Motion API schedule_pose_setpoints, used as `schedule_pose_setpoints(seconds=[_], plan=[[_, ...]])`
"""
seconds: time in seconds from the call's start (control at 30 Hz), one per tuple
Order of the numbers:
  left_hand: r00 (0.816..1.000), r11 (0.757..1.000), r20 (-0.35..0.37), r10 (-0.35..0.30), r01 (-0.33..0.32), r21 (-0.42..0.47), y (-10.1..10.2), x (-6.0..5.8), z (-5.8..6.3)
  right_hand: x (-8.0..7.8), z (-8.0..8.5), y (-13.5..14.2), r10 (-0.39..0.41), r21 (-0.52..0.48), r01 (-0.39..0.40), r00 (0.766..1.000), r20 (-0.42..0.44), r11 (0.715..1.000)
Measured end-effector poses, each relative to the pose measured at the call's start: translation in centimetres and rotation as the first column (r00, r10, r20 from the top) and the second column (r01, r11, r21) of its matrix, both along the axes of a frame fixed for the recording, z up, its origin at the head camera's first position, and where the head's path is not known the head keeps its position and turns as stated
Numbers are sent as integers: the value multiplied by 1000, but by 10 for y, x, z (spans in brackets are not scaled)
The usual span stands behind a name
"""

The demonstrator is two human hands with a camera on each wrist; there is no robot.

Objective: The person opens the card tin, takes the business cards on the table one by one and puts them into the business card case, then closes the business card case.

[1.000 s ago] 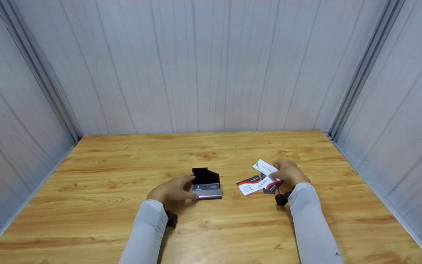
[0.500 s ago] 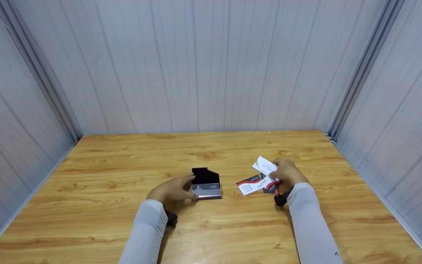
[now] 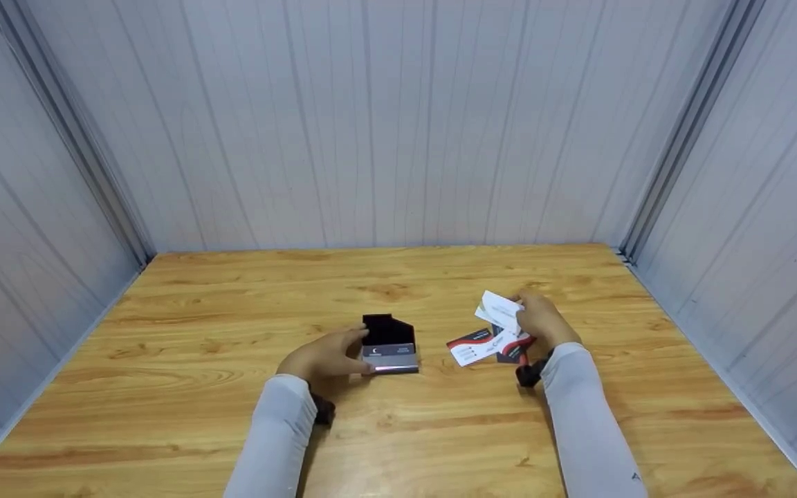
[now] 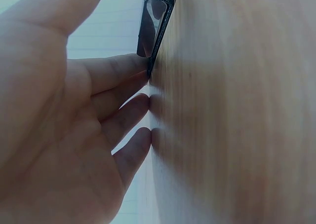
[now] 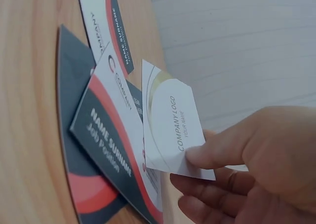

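My left hand [image 3: 321, 356] holds the left side of a business card case [image 3: 398, 364], thumb at its front edge and fingers by its raised black lid [image 3: 390, 330]. A dark card [image 3: 386, 351] with a crescent logo shows inside. In the left wrist view the other fingertips rest on the table beside the case [image 4: 150, 26]. Over on the right, my right hand [image 3: 544, 323] pinches a white business card [image 5: 173, 118] with a gold curve, thumb on its printed face. It is raised at a tilt above a loose pile of red, black and white business cards [image 5: 111, 135].
The wooden table [image 3: 385, 422] carries the case and, to its right, the spread cards [image 3: 471, 349]. White panel walls [image 3: 398, 124] stand at the back and along both sides. Dark straps with cameras [image 3: 530, 375] sit on the wrists.
My right hand has lifted the white card slightly and drawn it a little left, its face turning more into view. The left hand and the case stay in place.
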State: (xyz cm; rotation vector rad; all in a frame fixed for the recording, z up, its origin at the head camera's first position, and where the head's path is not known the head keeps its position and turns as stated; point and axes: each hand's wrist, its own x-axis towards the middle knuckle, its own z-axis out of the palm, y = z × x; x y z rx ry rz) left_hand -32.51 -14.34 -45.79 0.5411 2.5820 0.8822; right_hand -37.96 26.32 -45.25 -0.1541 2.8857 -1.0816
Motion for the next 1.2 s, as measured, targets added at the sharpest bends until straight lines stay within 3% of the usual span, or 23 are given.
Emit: schedule_pose_setpoints(seconds=[0.17, 0.43, 0.7, 0.97, 1.2], plan=[[1000, 1000, -1, 6, -6, 0, 1, 1, -1, 1, -1, -2, 7, -61, -7, 1000, -3, 998], [1000, 1000, -9, 15, -15, -1, 0, 0, 3, -4, 3, -5, 46, -69, -52, 995, -88, 996], [1000, 1000, -3, -5, 5, 2, 1, -1, 2, -3, 5, -12, 21, -83, -37, 982, -187, 996], [1000, 1000, -1, 0, 0, 7, 1, 1, 2, 1, 7, -29, 20, -210, -59, 983, -183, 976], [1000, 1000, -6, 2, -2, 17, 1, 0, 4, 2, 9, -41, 29, -239, -84, 974, -225, 967]])
